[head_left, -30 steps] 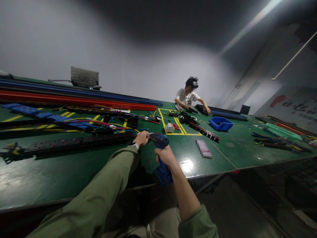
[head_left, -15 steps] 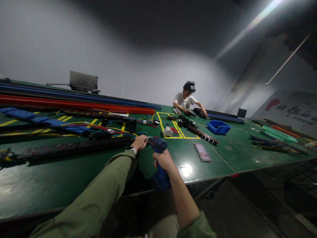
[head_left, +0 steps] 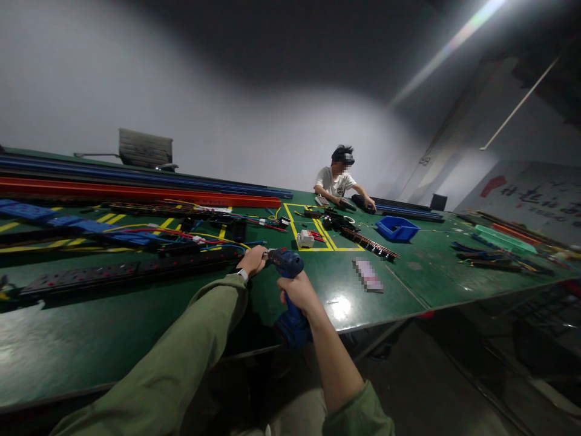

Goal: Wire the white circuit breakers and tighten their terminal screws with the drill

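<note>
My right hand [head_left: 299, 294] is wrapped round the grip of a blue cordless drill [head_left: 288, 264], whose nose points left. At the drill's nose my left hand [head_left: 253, 260] is closed, at the right end of a long black socket strip [head_left: 113, 271] that lies on the green table [head_left: 91, 339]. What the left fingers pinch is hidden. Both arms wear olive green sleeves.
Red and blue long rails [head_left: 136, 192] lie at the table's far edge, with tangled wires [head_left: 181, 233] and blue parts in front. A yellow taped square holds a white breaker [head_left: 305, 238]. A blue bin [head_left: 396, 228] and a seated person [head_left: 338, 180] are further right.
The view has drifted a little, so everything sits slightly left and the hands slightly lower. Both hands keep their hold at the drill and the strip's end.
</note>
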`<state>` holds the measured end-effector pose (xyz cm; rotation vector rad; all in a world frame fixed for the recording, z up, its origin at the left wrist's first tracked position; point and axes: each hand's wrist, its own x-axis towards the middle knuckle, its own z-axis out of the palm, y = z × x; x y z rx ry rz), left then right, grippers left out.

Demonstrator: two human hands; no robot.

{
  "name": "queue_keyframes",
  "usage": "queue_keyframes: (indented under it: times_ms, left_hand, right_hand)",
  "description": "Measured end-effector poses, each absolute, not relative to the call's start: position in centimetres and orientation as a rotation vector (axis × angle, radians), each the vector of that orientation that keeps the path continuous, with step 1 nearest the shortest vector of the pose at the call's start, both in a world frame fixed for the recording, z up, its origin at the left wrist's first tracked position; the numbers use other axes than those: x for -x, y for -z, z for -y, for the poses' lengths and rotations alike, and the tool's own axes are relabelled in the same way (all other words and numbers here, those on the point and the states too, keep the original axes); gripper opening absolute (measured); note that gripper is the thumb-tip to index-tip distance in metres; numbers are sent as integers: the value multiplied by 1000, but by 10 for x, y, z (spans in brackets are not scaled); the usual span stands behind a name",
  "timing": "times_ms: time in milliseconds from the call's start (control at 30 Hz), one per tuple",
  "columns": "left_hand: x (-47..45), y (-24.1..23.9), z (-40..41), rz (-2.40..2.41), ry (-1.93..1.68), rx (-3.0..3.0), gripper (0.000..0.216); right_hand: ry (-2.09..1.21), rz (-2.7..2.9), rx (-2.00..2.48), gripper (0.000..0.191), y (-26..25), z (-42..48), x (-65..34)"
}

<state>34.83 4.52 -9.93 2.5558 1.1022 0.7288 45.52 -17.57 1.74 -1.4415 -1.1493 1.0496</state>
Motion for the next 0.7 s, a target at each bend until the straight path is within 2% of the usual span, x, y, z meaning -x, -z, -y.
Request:
queue_keyframes:
  times_ms: [700]
  left_hand:
    - [-346, 93, -39, -1085, -730, -2538, 23]
  right_hand:
    - [-1053, 1167, 1476, 18, -25, 179, -452]
